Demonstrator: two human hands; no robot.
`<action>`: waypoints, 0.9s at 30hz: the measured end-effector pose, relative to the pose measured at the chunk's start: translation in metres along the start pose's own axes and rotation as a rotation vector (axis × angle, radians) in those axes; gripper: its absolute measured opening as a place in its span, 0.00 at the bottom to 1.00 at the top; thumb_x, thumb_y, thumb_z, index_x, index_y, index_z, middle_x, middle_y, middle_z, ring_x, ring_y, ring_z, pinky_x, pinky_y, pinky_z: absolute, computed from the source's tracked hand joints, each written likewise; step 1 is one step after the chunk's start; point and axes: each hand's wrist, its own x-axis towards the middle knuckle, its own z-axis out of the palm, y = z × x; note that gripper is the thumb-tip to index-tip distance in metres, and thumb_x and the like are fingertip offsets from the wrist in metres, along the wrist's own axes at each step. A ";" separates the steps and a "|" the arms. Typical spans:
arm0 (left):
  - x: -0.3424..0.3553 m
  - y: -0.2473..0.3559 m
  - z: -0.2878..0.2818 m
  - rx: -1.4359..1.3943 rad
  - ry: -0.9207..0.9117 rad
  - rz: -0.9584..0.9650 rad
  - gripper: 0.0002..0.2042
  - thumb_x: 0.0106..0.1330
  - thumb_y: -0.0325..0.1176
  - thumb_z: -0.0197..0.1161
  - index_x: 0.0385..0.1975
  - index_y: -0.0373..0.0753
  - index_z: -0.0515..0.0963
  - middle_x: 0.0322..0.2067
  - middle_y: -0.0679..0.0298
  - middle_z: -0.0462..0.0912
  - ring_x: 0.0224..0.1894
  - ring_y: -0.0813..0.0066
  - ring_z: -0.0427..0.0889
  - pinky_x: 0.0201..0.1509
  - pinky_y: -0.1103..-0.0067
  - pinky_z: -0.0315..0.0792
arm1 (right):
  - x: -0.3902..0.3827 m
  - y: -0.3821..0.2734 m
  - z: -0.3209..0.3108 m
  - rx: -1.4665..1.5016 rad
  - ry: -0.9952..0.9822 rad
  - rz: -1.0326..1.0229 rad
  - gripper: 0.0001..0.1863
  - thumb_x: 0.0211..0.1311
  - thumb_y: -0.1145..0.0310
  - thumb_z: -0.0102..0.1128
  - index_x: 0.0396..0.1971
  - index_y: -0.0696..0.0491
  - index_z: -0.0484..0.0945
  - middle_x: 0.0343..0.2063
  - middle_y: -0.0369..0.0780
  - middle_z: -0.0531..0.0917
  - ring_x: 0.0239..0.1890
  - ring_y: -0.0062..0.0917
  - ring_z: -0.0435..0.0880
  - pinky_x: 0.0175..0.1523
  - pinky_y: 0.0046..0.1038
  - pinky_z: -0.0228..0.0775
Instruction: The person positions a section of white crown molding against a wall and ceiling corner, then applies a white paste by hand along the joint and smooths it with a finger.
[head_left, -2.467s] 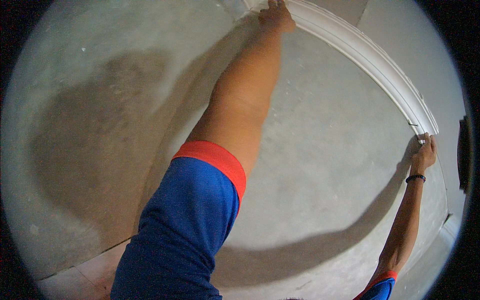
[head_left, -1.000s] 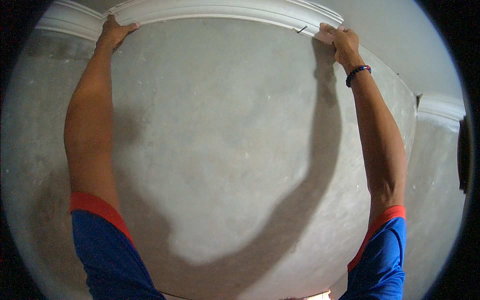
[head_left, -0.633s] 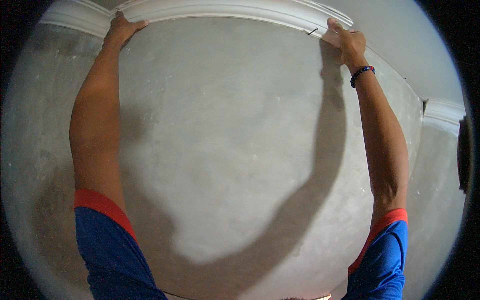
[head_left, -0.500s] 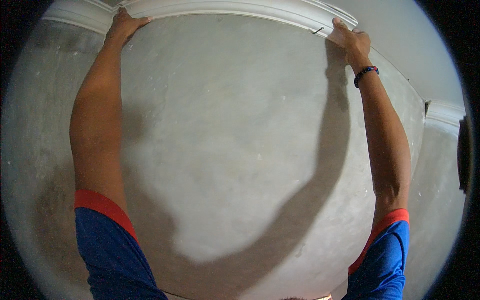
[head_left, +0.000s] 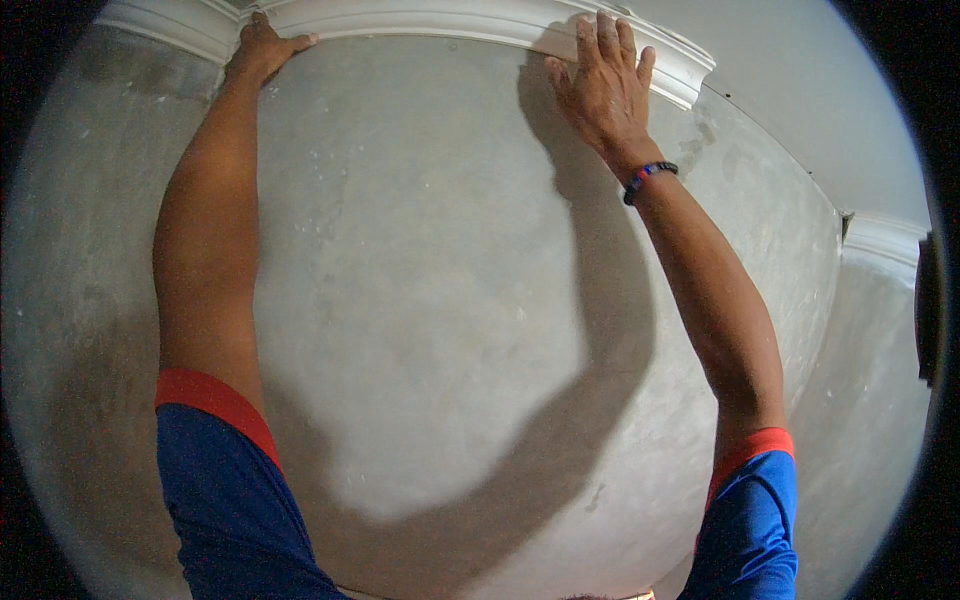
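A white cornice moulding (head_left: pixel 400 20) runs along the top of a grey plastered wall (head_left: pixel 420 260). My left hand (head_left: pixel 263 50) is raised to its lower edge, by a joint with another moulding piece (head_left: pixel 165 25); the thumb stretches out sideways and the other fingertips are partly hidden. My right hand (head_left: pixel 607 90), a dark beaded bracelet (head_left: pixel 650 180) on its wrist, lies against the moulding a little short of its right end, palm toward the wall and fingers spread. The nail seen earlier in the moulding is hidden.
The pale ceiling (head_left: pixel 800 100) slopes away at upper right. A separate cornice length (head_left: pixel 880 240) shows beyond the wall corner at right, and a dark object (head_left: pixel 925 305) sits at the far right rim. My shadow falls across the wall.
My right hand has shifted left from the moulding's end and spread its fingers flat over the nail's spot. Since the oldest frame the view has swung round to face the wall squarely.
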 end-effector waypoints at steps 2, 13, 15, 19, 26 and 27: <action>-0.004 0.011 0.001 -0.003 -0.001 0.011 0.59 0.42 0.62 0.73 0.66 0.24 0.50 0.64 0.38 0.58 0.66 0.46 0.61 0.69 0.63 0.60 | 0.007 0.002 0.018 -0.128 -0.084 0.076 0.33 0.67 0.44 0.45 0.65 0.49 0.61 0.69 0.47 0.56 0.72 0.41 0.51 0.71 0.55 0.39; -0.029 0.067 -0.027 0.036 -0.124 -0.145 0.51 0.53 0.53 0.67 0.69 0.32 0.46 0.68 0.45 0.52 0.70 0.51 0.55 0.72 0.67 0.53 | 0.002 0.009 0.038 -0.153 -0.055 0.113 0.33 0.67 0.46 0.44 0.67 0.46 0.56 0.68 0.44 0.55 0.71 0.39 0.51 0.63 0.66 0.46; -0.044 0.073 -0.050 0.059 -0.147 -0.229 0.54 0.52 0.53 0.68 0.69 0.29 0.41 0.70 0.45 0.47 0.71 0.52 0.53 0.72 0.69 0.52 | 0.008 -0.015 0.022 -0.127 -0.105 0.131 0.32 0.67 0.47 0.45 0.67 0.46 0.56 0.67 0.43 0.56 0.70 0.40 0.51 0.62 0.66 0.48; -0.038 0.060 -0.045 0.075 -0.148 -0.249 0.59 0.48 0.57 0.71 0.69 0.27 0.39 0.70 0.44 0.46 0.71 0.52 0.51 0.72 0.69 0.52 | 0.018 -0.031 0.015 -0.109 -0.210 0.235 0.33 0.66 0.48 0.47 0.68 0.43 0.56 0.69 0.41 0.55 0.72 0.40 0.49 0.66 0.64 0.44; -0.040 0.066 -0.049 0.011 -0.169 -0.256 0.59 0.50 0.55 0.70 0.69 0.28 0.37 0.70 0.44 0.44 0.72 0.53 0.49 0.73 0.69 0.51 | 0.040 -0.052 0.029 -0.130 -0.120 -0.149 0.29 0.71 0.46 0.37 0.69 0.35 0.54 0.71 0.37 0.54 0.74 0.30 0.45 0.74 0.52 0.32; -0.042 0.069 -0.051 0.024 -0.175 -0.265 0.58 0.50 0.55 0.70 0.69 0.28 0.37 0.70 0.44 0.43 0.72 0.54 0.49 0.73 0.69 0.50 | 0.043 -0.054 0.029 -0.244 -0.183 -0.151 0.30 0.71 0.44 0.33 0.69 0.36 0.54 0.71 0.37 0.53 0.74 0.29 0.45 0.74 0.50 0.31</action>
